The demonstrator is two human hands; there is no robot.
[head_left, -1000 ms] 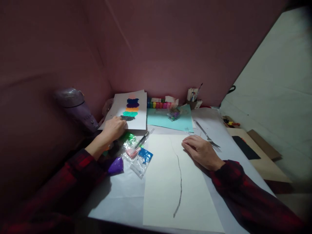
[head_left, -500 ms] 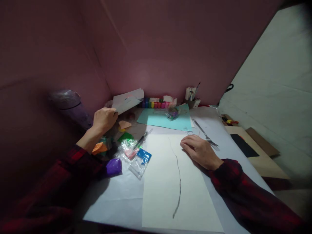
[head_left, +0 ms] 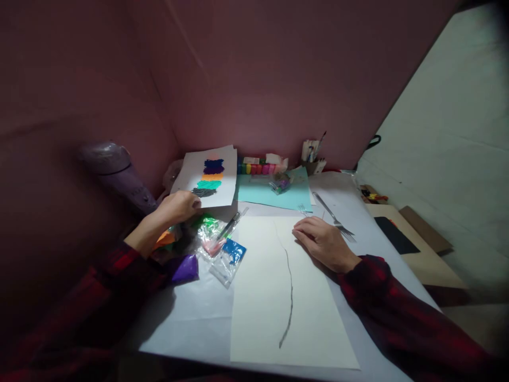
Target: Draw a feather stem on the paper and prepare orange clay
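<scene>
My left hand (head_left: 178, 208) grips the near edge of a white sheet with bands of blue, orange, teal and dark colour (head_left: 210, 175), which lies at the back left. Just below that hand lie several small plastic bags of coloured clay: purple (head_left: 185, 269), blue (head_left: 233, 251), pink (head_left: 210, 246), green (head_left: 207, 222) and orange (head_left: 165, 239). My right hand (head_left: 324, 242) rests palm down, fingers flat, on the top right of a large white sheet (head_left: 278, 297) bearing one long grey curved line. A metal fork (head_left: 334, 217) lies right behind it.
A teal sheet (head_left: 274, 193) with a small bag on it lies at the back, in front of a row of coloured pots (head_left: 256, 168) and a cup of brushes (head_left: 314, 154). A purple bottle (head_left: 119, 172) stands left. Brown cardboard and a black card (head_left: 397, 233) lie right. A pen (head_left: 230, 225) lies among the bags.
My left hand lifted the colour-banded sheet half a second ago and has laid it back down flat. My right hand has stayed on the large sheet.
</scene>
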